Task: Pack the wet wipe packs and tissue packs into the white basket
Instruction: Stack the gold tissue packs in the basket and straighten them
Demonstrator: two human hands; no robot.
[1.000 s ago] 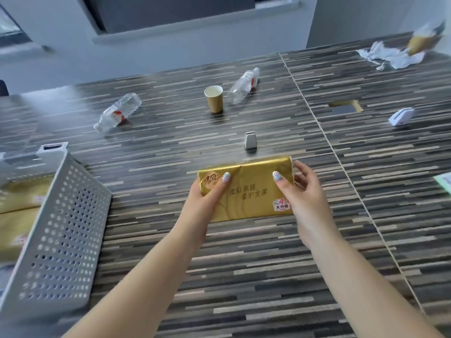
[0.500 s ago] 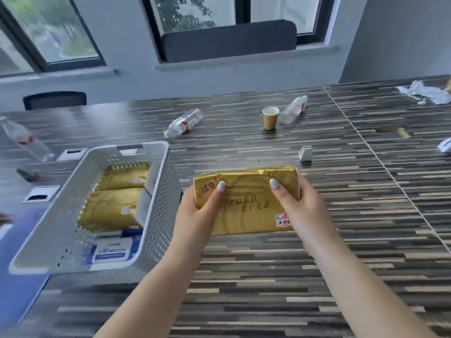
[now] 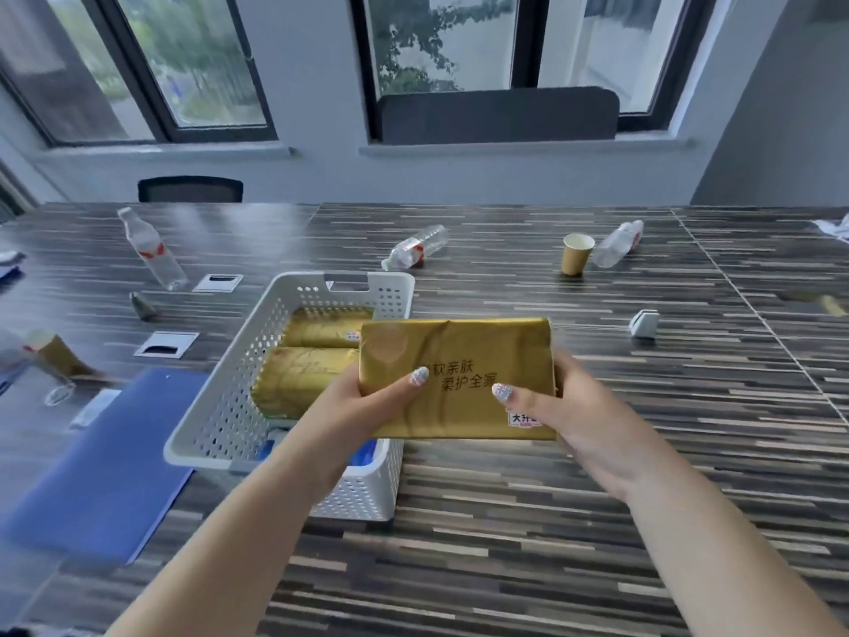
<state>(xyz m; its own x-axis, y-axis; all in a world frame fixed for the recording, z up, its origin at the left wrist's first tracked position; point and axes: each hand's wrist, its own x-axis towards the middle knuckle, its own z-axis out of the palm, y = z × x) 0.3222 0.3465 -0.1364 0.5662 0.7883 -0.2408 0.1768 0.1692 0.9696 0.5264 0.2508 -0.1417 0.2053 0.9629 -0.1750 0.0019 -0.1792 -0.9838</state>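
I hold a gold tissue pack in both hands, lifted over the right edge of the white basket. My left hand grips its left side, thumb on top. My right hand grips its right side. Two more gold tissue packs lie side by side inside the perforated basket. Something blue and white shows at the basket's near end, mostly hidden by my left wrist.
A blue folder lies left of the basket. Three clear bottles and a paper cup are on the far table. A small white clip sits at the right. Cable ports lie on the left.
My hands carried the gold pack leftward until it overlaps the basket's right rim. The view swung left and up, bringing the whole basket and the windows into sight.
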